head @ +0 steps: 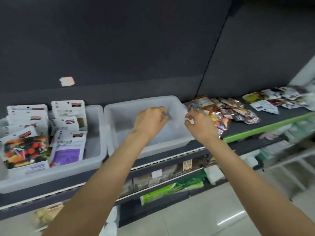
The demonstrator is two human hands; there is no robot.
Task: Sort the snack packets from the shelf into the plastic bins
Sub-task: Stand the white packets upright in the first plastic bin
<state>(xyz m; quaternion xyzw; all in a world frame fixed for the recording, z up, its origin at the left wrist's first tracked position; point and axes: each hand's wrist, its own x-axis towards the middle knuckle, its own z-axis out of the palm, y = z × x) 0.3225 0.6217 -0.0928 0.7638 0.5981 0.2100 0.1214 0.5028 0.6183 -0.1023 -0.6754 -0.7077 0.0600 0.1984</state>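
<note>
An empty translucent plastic bin [119, 116] stands on the dark shelf in the middle. My left hand [150, 120] hovers inside it with its fingers curled, and no packet shows in it. My right hand [198, 125] is at the bin's right rim, and its curled fingers seem to pinch that rim. Just right of that hand, a pile of loose colourful snack packets [228, 111] lies on the shelf. A second plastic bin [95, 133] on the left holds several upright white packets [68, 128]. The view is blurred.
More loose packets [281, 99] lie further right on the shelf, above a green shelf edge [265, 128]. Lower shelves hold green packages [170, 189] and other goods. A dark back panel rises behind the bins. Pale tiled floor [204, 215] lies below.
</note>
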